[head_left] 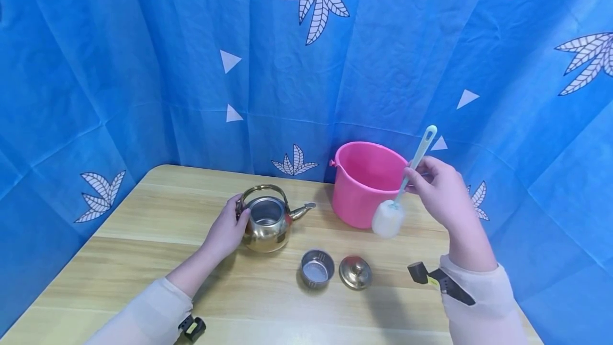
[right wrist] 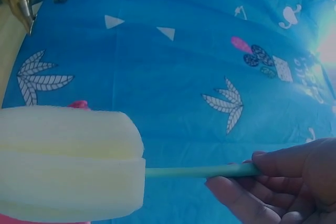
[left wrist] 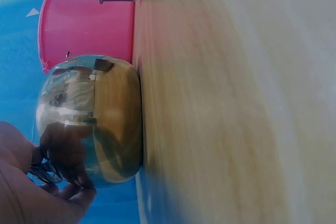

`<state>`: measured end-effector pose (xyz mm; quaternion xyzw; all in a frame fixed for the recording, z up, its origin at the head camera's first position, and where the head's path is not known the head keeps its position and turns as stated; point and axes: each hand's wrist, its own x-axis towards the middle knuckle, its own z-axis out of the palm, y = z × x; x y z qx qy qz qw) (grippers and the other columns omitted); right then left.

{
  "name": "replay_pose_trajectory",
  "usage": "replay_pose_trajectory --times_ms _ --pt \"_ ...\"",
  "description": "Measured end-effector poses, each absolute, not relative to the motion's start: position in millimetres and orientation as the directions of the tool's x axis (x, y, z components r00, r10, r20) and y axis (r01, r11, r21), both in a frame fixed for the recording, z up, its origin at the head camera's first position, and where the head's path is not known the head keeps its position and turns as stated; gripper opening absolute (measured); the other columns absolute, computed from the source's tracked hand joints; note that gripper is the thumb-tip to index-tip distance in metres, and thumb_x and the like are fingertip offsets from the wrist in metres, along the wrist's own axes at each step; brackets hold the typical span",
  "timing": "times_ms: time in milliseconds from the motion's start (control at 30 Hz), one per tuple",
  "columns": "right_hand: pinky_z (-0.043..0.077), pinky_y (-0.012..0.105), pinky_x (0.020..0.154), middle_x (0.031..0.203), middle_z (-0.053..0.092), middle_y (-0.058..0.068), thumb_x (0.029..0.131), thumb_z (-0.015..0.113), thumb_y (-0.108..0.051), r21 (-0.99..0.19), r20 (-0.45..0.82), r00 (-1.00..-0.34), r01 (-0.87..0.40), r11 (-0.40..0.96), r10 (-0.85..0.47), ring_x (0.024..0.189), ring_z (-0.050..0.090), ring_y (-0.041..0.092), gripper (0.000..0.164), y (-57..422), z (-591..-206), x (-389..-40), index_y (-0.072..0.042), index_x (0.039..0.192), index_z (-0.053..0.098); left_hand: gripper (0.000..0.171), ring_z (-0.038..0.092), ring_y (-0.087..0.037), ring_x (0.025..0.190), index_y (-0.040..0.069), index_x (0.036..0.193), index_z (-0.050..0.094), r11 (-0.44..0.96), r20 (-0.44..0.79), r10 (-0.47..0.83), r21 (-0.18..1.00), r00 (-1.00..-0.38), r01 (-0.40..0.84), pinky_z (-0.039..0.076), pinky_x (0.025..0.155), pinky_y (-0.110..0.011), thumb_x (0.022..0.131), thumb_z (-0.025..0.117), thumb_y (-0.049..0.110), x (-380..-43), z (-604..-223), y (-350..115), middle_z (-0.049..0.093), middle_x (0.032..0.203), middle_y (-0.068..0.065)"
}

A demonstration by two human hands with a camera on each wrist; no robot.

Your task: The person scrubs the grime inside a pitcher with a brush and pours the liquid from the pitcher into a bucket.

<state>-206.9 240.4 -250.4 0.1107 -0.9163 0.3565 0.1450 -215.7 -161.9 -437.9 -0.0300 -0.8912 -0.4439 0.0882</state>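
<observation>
A gold-coloured metal teapot (head_left: 266, 236) stands on the table without its lid, spout to the right. My left hand (head_left: 229, 229) grips it at the left side, by the base of its arched handle (head_left: 263, 187); the left wrist view shows the fingers around that handle joint (left wrist: 44, 171). Up at the right, my right hand (head_left: 438, 188) pinches the pale green handle of a sponge bottle brush (head_left: 388, 219) between thumb and fingers. The brush's white sponge head (right wrist: 73, 163) points down, in front of the pink bucket (head_left: 356, 204) in the head view.
A small metal strainer cup (head_left: 317, 269) sits on the wooden table (head_left: 143, 260) in front of the teapot. Right beside it lies the gold lid (head_left: 355, 272), knob up. Blue patterned curtains (head_left: 201, 68) enclose the back and both sides.
</observation>
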Motion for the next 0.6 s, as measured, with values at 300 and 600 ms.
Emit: replay_pose_trajectory --times_ms 300,600 --pt "0.058 0.049 0.088 0.100 0.070 0.016 0.102 0.060 -0.029 -0.629 0.368 -0.921 -0.345 0.697 -0.125 0.086 0.073 0.028 0.033 229 -253 -204 0.000 0.118 0.064 0.056 0.049 -0.046 0.129 -0.007 0.153 0.024 0.602 0.173 -0.027 0.789 -0.984 0.123 0.037 0.111 -0.058 0.108 0.044 0.020 -216 -438 -162 0.051 0.137 -0.031" --pt "0.058 0.028 0.082 0.098 0.070 0.016 0.101 0.062 -0.022 -0.645 0.386 -0.913 -0.372 0.668 -0.136 0.085 0.074 0.027 0.028 222 -257 -205 0.002 0.115 0.063 0.056 0.048 -0.046 0.130 -0.006 0.152 0.025 0.607 0.177 -0.029 0.785 -0.984 0.123 0.036 0.112 -0.058 0.108 0.044 0.021 -216 -438 -161 0.050 0.139 -0.032"
